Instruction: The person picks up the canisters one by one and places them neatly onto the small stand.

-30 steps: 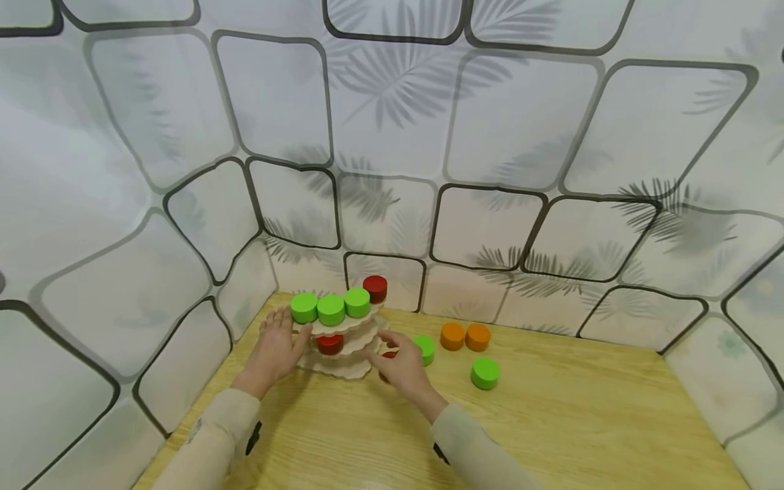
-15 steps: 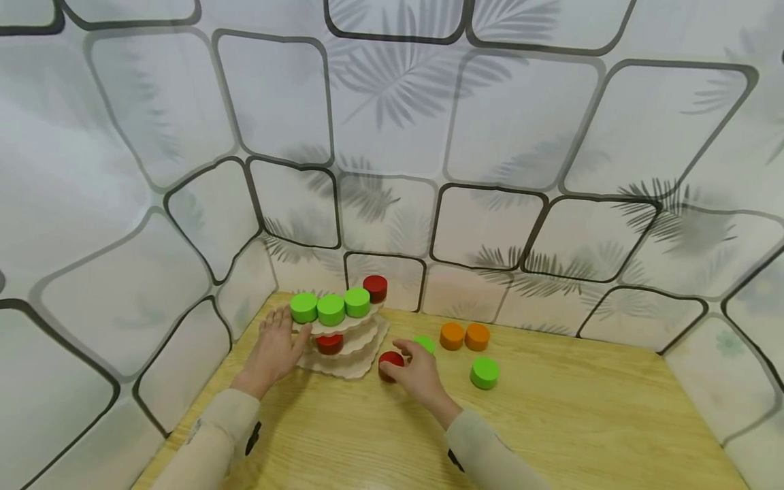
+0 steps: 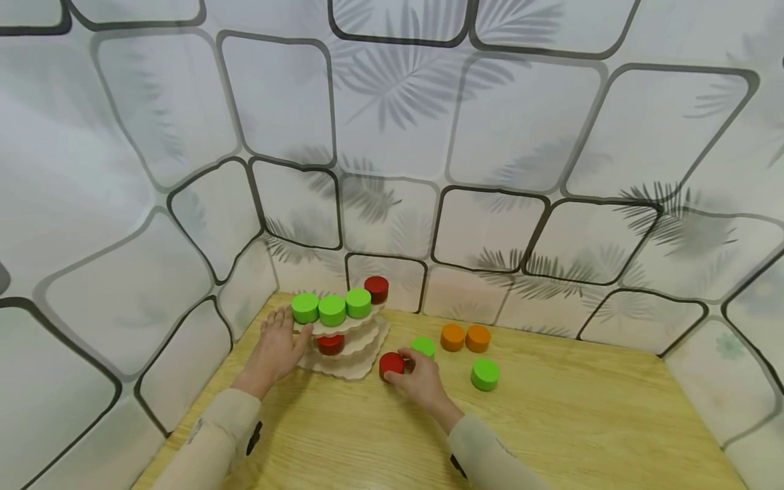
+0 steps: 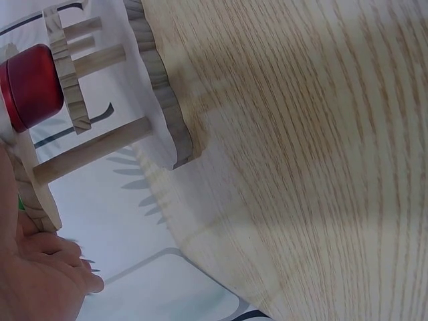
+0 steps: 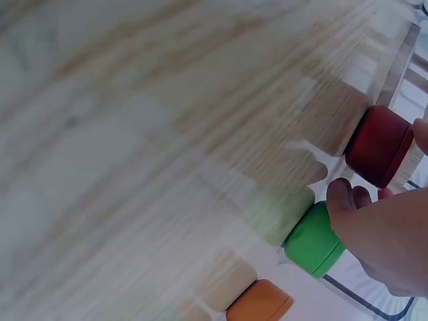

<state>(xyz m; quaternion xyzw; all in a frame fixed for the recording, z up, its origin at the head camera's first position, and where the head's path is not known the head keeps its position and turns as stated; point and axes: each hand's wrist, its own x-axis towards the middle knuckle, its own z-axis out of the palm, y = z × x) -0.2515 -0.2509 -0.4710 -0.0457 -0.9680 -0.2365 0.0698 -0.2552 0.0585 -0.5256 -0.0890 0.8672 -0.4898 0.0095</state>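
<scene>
Head view: left hand [image 3: 273, 352] rests flat against the rack [image 3: 344, 340], already carrying five discs; right hand [image 3: 418, 381] pinches a red disc [image 3: 391, 364] on the surface [image 3: 582, 422]; four loose discs remain.

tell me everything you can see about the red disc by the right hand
The red disc is a short, flat-topped cylinder, evenly red, seemingly painted wood. It lies flat on the wooden table, just right of the tiered wooden stand, near its base. The right hand grips it from the right side, fingers curled at its edge. A green disc sits just behind it, also against the hand.
</scene>
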